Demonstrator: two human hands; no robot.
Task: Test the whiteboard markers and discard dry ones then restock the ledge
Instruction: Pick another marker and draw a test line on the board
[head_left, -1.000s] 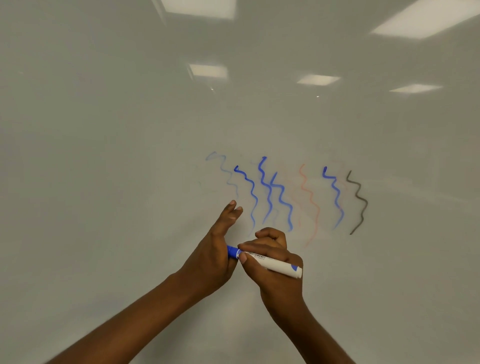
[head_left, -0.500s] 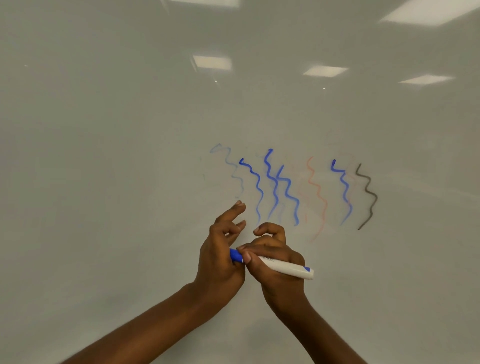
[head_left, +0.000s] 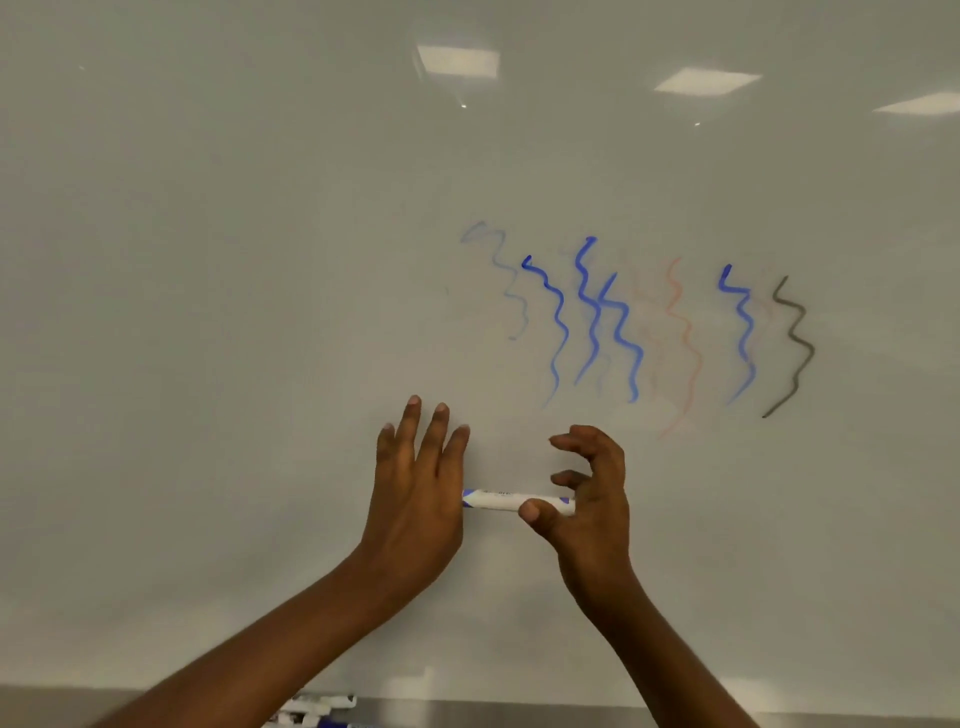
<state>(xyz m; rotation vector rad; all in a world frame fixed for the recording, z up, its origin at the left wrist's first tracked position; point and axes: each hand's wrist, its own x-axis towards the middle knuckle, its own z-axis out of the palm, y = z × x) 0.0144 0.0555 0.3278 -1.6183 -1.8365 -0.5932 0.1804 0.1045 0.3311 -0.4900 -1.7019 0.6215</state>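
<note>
A white whiteboard marker with blue ends lies level in the air in front of the whiteboard. My right hand pinches its right end between thumb and fingers. My left hand has straight, spread fingers, and its palm presses on the marker's left end, which it hides. Several wavy test lines are drawn on the board above my hands: blue ones, a faint blue one, a faint orange one and a dark grey one.
A metal ledge runs along the bottom of the board. A few markers lie on it at the lower left, partly hidden by my left forearm. Ceiling lights reflect in the board's top.
My left hand has opened from gripping the blue cap end to a flat palm pressed on it. The marker has turned level, and my right hand now holds its far end. The view has tilted down.
</note>
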